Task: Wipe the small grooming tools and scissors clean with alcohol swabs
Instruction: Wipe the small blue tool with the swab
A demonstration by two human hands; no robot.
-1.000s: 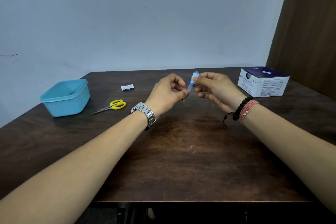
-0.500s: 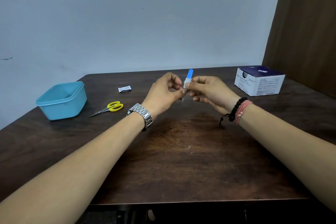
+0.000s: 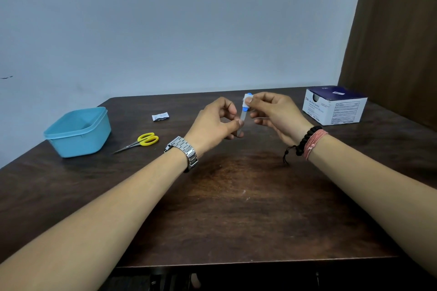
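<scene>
Both hands meet above the middle of the dark wooden desk (image 3: 236, 208), working on one small grooming tool (image 3: 242, 118), a slim file-like piece with a pale metal blade and a blue handle end, held nearly upright. The left hand (image 3: 212, 123) has its grip clamped on the lower end of the blade, thumb and curled fingers pinching it just above the desk surface. The right hand (image 3: 274, 113) has its grip clamped near the top, thumb and forefinger pinching a small white alcohol swab (image 3: 247, 99) against the blue handle end; the other fingers of that hand are loosely curled below. A metal watch (image 3: 184, 151) sits on the left wrist, and a black bead bracelet (image 3: 307, 139) with a pink cord band beside it sits on the right wrist. To the left, the yellow-handled scissors (image 3: 142, 141) lie flat on the desk, blades together and pointing toward the near left. Just beyond them to the left stands a light blue plastic tub (image 3: 78, 132), open at the top; what it holds cannot be seen. A small white torn wrapper (image 3: 160, 116) lies behind the scissors, well apart from the hands. At the far right corner of the desk sits a white and navy box of swabs (image 3: 335, 107), its top opened, next to a brown curtain (image 3: 397, 42).
</scene>
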